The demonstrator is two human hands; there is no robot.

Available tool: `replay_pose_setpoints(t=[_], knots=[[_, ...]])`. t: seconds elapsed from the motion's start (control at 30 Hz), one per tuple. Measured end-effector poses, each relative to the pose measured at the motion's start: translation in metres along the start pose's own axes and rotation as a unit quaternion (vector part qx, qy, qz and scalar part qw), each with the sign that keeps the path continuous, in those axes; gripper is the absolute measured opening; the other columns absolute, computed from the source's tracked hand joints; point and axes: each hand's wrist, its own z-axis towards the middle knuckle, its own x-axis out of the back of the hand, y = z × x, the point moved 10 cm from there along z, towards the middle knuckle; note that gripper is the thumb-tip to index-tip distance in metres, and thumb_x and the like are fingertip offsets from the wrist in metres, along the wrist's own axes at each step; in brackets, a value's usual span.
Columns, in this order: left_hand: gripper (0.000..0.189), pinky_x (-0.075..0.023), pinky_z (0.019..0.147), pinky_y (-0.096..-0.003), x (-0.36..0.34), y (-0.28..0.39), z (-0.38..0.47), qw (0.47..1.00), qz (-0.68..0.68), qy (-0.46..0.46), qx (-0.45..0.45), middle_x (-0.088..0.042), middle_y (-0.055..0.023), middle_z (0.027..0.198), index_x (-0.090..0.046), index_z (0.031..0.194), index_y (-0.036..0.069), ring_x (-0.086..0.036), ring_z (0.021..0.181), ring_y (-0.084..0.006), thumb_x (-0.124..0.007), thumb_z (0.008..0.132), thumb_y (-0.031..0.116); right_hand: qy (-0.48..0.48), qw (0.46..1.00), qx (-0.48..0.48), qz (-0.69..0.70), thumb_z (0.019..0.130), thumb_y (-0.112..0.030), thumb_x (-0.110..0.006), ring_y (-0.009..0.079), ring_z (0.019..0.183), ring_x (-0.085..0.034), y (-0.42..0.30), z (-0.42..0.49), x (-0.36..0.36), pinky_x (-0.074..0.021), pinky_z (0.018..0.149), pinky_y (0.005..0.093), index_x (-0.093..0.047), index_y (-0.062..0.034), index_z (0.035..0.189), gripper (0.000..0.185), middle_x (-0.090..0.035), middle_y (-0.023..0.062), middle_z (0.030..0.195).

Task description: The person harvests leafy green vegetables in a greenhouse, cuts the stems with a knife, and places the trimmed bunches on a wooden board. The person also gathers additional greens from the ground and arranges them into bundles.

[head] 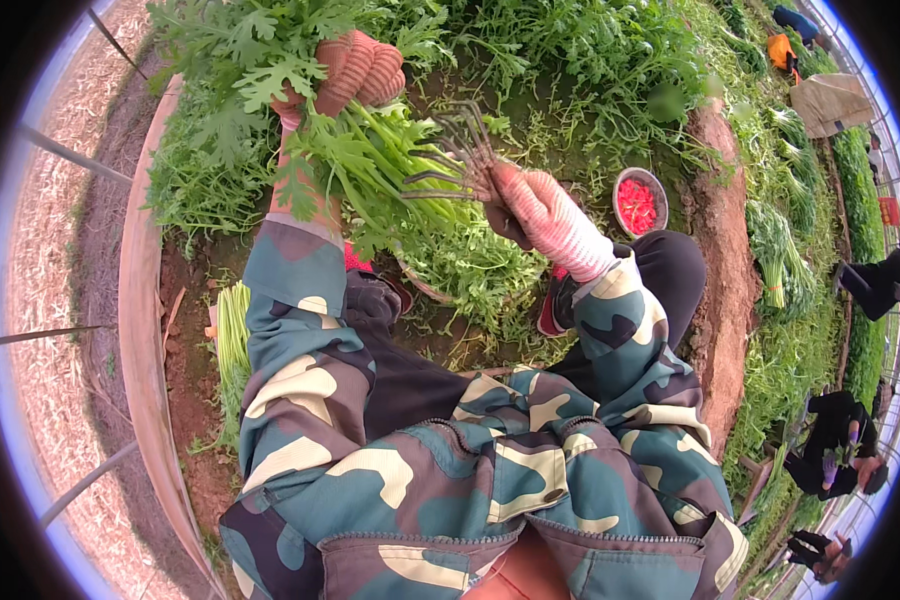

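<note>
My left hand (360,73), in a red striped knit glove, grips a bunch of leafy greens (390,161) with lobed leaves, probably crown daisy. The leaves spread to the upper left and the pale stems point towards the lower right. In a pinkish-white knit glove, my right hand (544,210) holds a small hand rake (465,161). Its several thin, dirty metal tines reach left over the stem ends; whether they touch the stems I cannot tell. Between my feet lies a heap of loose trimmed greens (480,270) on the soil.
A bowl of red strips (637,206) stands beyond my right knee. Standing greens (570,60) grow ahead. Cut stems (232,337) lie at my left, and tied bunches (776,262) lie past a soil ridge (724,337). Other people, one a dark-clothed person (832,446), are at the right.
</note>
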Motion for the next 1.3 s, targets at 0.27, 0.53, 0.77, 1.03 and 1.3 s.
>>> replay_pose_setpoints(t=[0.27,0.53,0.77,1.03,1.3], knots=[[0.023,-0.0352,0.054,-0.0253,-0.025,0.011,-0.004,0.997,0.044,0.069,-0.009,-0.068,0.0045,0.064,-0.057,0.086,0.014,-0.045,0.057,-0.0093,-0.077,0.080,0.023,0.132,0.917,-0.181,-0.331,0.095,-0.059,-0.043,0.0230,0.062,-0.063,0.124,-0.023,0.088,-0.0477,0.062,0.0341,-0.071,-0.0047,0.085,0.062,-0.065,0.0097,0.068],[0.019,-0.0325,0.048,-0.0240,-0.036,0.005,0.007,0.994,0.052,0.096,0.002,-0.067,0.0043,0.061,-0.057,0.081,0.014,-0.042,0.049,-0.0079,-0.075,0.081,0.020,-0.046,0.974,-0.073,-0.209,0.097,-0.051,-0.048,0.0203,0.063,-0.059,0.092,0.040,0.008,-0.0461,0.063,0.0357,-0.066,0.0033,0.092,0.057,-0.059,0.0086,0.064],[0.017,-0.0301,0.043,-0.0228,-0.042,0.000,0.002,0.993,0.055,0.102,0.000,-0.067,0.0042,0.059,-0.058,0.076,0.014,-0.039,0.042,-0.0066,-0.073,0.082,0.017,0.119,0.873,-0.229,-0.414,0.091,-0.064,-0.043,0.0329,0.081,-0.067,0.144,-0.020,0.115,-0.0504,0.077,0.0406,-0.072,-0.0032,0.092,0.067,-0.069,0.0169,0.080],[0.018,-0.0275,0.039,-0.0215,-0.054,-0.004,0.003,0.995,0.030,0.096,-0.004,-0.067,0.0023,0.057,-0.060,0.069,0.016,-0.036,0.038,-0.0045,-0.064,0.086,0.015,0.108,0.985,0.035,0.133,0.088,-0.010,-0.066,0.0038,0.056,-0.045,0.017,-0.003,0.020,-0.0343,0.049,0.0182,-0.061,-0.0051,0.101,0.015,-0.059,-0.0029,0.077],[0.017,-0.0336,0.046,-0.0216,-0.084,0.005,0.001,0.974,-0.089,-0.209,0.016,-0.070,0.0026,0.067,-0.062,0.075,0.016,-0.042,0.046,-0.0053,-0.059,0.092,0.017,-0.003,0.974,0.083,0.212,0.081,-0.008,-0.072,0.0126,0.094,-0.062,0.003,0.013,-0.038,-0.0504,0.085,0.0270,-0.060,0.0013,0.116,0.038,-0.066,0.0071,0.107]])
